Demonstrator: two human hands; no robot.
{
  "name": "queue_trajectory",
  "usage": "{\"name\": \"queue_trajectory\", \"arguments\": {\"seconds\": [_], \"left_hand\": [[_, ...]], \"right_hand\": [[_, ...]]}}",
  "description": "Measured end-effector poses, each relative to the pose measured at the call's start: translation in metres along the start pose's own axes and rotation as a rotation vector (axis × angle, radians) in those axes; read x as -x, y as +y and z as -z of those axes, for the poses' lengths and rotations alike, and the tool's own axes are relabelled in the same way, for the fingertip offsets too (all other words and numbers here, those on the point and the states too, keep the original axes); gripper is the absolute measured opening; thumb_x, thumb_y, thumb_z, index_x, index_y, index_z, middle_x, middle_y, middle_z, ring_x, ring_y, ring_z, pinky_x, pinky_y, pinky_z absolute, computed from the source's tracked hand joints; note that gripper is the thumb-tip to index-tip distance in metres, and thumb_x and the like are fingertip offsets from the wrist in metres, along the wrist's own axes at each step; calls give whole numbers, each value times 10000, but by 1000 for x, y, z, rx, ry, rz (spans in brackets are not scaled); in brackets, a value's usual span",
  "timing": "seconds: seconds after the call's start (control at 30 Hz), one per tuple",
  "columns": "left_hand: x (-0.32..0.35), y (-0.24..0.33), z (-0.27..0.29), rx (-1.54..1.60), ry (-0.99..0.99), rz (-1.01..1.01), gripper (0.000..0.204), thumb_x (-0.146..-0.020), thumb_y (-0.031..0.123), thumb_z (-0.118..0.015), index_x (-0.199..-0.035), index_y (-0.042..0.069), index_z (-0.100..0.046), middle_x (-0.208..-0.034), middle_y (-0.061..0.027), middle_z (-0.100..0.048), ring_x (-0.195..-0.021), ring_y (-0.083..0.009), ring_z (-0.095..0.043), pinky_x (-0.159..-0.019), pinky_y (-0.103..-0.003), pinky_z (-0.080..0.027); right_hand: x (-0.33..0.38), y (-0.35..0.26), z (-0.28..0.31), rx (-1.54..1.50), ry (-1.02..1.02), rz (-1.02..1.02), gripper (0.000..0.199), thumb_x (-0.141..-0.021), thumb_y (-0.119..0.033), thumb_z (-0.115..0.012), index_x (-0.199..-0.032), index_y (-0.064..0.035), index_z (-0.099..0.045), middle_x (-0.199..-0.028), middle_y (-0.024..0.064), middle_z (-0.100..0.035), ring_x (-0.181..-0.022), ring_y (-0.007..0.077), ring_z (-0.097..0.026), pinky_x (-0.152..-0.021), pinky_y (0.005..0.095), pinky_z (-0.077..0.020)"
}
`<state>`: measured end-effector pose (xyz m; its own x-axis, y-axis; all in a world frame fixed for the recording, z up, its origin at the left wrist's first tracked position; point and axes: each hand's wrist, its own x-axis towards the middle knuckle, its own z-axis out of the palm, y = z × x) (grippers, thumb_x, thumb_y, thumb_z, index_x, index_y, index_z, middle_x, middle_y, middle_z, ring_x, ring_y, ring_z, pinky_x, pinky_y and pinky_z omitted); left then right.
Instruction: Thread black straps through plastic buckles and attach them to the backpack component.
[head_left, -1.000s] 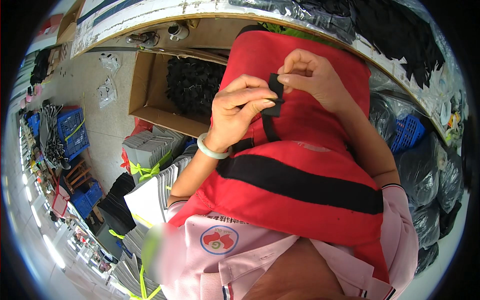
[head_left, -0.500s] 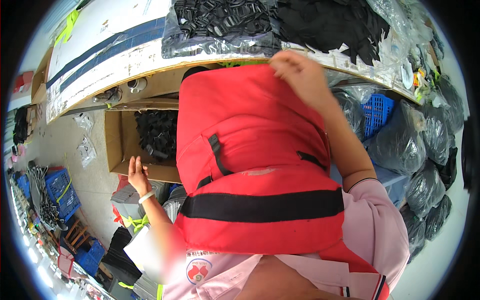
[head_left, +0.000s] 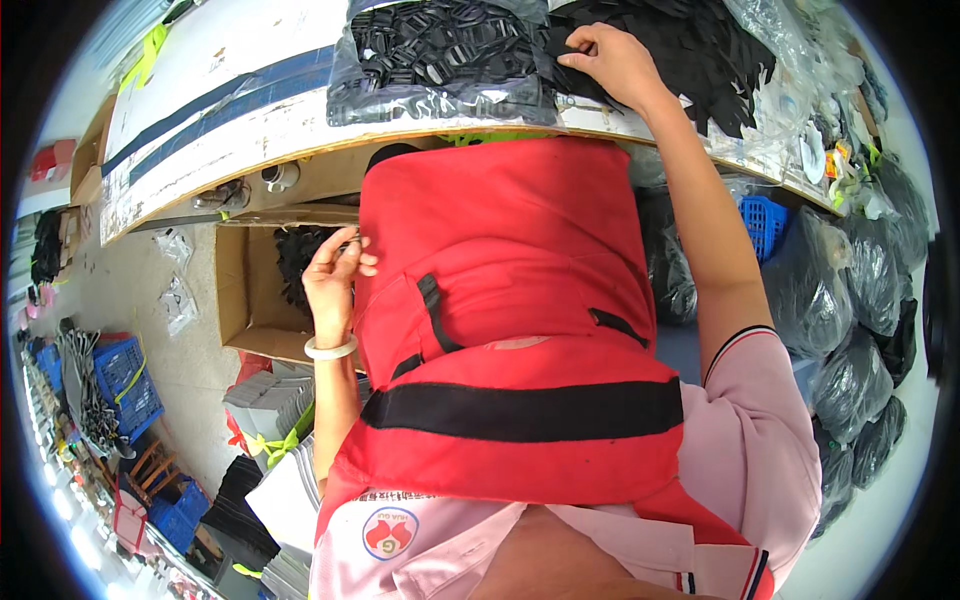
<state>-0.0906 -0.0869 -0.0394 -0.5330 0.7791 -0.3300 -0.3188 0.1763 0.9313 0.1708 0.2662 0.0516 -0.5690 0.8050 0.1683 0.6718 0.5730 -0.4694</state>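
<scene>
My left hand [head_left: 333, 290], with a pale bangle [head_left: 330, 350] at its wrist, is raised beside the left edge of my red apron [head_left: 500, 270]. Its thumb and fingers pinch together at a small dark thing too tiny to name. On the table, my right hand [head_left: 615, 68] hovers at the left edge of a heap of black strips [head_left: 690, 60]. Its fingers are half curled, thumb and forefinger apart, with nothing visible between them. Left of this hand, a clear plastic bag [head_left: 440, 105] holds many black plastic buckles [head_left: 440, 45].
The white table [head_left: 240, 110] has a worn wooden edge. Below it stands a cardboard box [head_left: 235, 290] with black pieces inside. Stacked grey sheets [head_left: 275, 400] sit at my left. Black plastic bags [head_left: 815, 280] and a blue crate [head_left: 762, 225] crowd the right side.
My right hand has gone up and forward from the table's edge to the black strips. My left hand has risen from beside the box toward the apron, its fingers now pinched.
</scene>
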Motion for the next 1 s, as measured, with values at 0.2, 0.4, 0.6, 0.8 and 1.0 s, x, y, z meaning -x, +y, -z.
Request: {"name": "queue_trajectory", "arguments": {"seconds": [0.2, 0.4, 0.6, 0.8, 1.0], "left_hand": [[10, 18, -36, 43, -149, 23, 358, -895, -33, -585, -1242, -42, -496, -968, -151, -668, -718, -168, -656, -607, -254, -553], [-4, 23, -71, -4, -218, 46, 175, -957, 97, -543, -1015, -37, -639, -779, -60, -659, -647, -105, -610, -572, -221, -490], [2, 39, -87, 102, -133, 30, 185, -943, 182, -600, -937, 23, -694, -651, 34, -573, -536, -24, -451, -484, -184, -341], [6, 38, -93, 192, -237, 109, 185, -930, 147, -616, -1003, -12, -675, -736, -46, -661, -596, -65, -572, -526, -192, -449], [19, 28, -94, 103, -222, 7, 182, -914, 92, -629, -1052, -18, -670, -791, -59, -680, -628, -64, -585, -552, -194, -473]], "right_hand": [[-17, 29, 0, -360, 156, 121, 138, -865, -180, -667, -910, -52, -689, -824, 0, -631, -695, 99, -567, -670, 250, -474], [-21, 0, 47, -385, 729, 114, 90, -866, -84, -657, -897, 1, -663, -849, -20, -632, -790, 70, -561, -744, 222, -455], [55, -124, 28, -714, 270, -23, 173, -887, -160, -652, -1034, -68, -663, -834, 0, -659, -773, 55, -573, -729, 227, -468], [130, -135, -37, -1098, -581, -336, 168, -927, -152, -609, -1035, -23, -598, -761, 14, -613, -675, 54, -555, -617, 215, -462], [135, -137, -53, -1269, -610, -574, 196, -913, -205, -635, -915, -16, -581, -679, 37, -604, -453, 83, -527, -401, 211, -417]]}}
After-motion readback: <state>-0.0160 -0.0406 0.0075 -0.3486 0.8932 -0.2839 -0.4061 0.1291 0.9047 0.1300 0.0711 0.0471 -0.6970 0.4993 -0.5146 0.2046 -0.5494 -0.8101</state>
